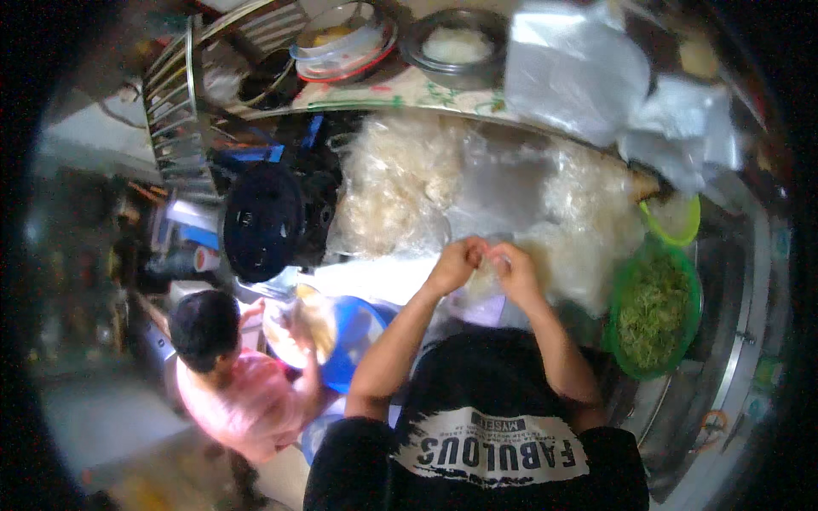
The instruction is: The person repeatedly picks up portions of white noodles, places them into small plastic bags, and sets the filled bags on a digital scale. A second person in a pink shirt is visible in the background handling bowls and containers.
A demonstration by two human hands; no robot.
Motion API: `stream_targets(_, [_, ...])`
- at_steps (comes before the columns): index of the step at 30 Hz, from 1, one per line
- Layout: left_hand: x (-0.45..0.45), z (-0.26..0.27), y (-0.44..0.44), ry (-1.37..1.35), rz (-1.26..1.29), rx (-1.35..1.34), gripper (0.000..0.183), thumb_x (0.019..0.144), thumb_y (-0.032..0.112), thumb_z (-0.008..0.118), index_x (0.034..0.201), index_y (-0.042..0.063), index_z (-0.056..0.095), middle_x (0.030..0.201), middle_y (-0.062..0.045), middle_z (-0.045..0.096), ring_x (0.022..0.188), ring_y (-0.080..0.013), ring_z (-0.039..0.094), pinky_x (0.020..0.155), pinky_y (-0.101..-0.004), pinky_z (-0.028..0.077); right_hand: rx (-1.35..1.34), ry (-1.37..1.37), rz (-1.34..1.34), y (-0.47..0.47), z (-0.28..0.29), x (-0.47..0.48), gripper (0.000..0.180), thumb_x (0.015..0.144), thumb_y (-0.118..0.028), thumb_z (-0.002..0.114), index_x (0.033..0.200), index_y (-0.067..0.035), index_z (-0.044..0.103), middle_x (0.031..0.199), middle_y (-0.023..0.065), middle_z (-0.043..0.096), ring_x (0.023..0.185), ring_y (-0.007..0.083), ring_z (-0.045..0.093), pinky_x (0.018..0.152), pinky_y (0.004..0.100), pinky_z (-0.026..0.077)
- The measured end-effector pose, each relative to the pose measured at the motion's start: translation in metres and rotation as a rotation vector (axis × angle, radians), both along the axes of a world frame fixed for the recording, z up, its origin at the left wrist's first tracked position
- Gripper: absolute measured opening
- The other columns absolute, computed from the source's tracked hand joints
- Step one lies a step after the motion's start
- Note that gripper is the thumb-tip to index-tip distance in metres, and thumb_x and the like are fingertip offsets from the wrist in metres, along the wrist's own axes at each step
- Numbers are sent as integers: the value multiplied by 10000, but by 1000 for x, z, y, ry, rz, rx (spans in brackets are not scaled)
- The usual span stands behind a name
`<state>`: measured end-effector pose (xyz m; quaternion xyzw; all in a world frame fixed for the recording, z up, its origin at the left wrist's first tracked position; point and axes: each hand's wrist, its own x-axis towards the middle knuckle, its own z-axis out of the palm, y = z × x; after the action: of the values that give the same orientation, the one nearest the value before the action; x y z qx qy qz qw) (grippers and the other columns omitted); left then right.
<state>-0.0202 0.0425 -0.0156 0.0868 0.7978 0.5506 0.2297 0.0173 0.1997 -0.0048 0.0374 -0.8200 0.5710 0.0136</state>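
My left hand (459,263) and my right hand (515,273) meet close together in front of my chest. Their fingers pinch the top of a small clear plastic bag (480,286) with something pale inside; blur hides the exact grip. Beyond my left hand lies a large clear plastic bag (393,191) full of pale, stringy food, perhaps dry noodles. More pale stuff in clear plastic (585,220) is heaped beyond and to the right of my right hand. A lilac patch (482,310) shows just below the small bag.
At right stands a green basket (655,313) of shredded greens, beside a lime-green bowl (677,220). Plastic bags (575,70) and a dark bowl (454,48) sit on the far shelf. At left, a pink-shirted person (249,396) works by a blue basin (354,345).
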Motion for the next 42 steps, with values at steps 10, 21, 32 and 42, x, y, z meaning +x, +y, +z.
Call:
stream_targets(10, [-107,137,-93,592,462,15,128,869,10,470,934,5,579,755,-55,582,692,-123,548,650,-252,443,-323,141,86,-89,85,-121,161,795,-40,556,950,-26,599,833,116,631,739,223,613,672,303,491])
stream_targets(21, [-82,67,-123,951,586,-605,251,662,-86,532,884,20,579,964,-158,547,942,-335,499,765,-386,424,1112,-129,-741,132,-35,-179,512,689,-226,675,1140,-28,535,1191,207,491,1121,403,417,911,513,342])
stream_targets(32, [-50,-2,-13,297,184,80,187,775,8,590,962,3,583,804,-111,585,779,-181,565,624,-285,472,-10,-119,-316,132,-80,-208,197,845,-196,575,987,-66,615,869,28,596,741,105,512,647,272,434])
stream_targets(42, [-77,-39,21,243,79,-2,136,690,74,662,802,52,586,674,-88,585,618,-188,560,593,-296,457,-269,-338,68,26,-39,-99,161,799,-190,654,806,-68,549,710,-34,533,655,53,482,555,225,399])
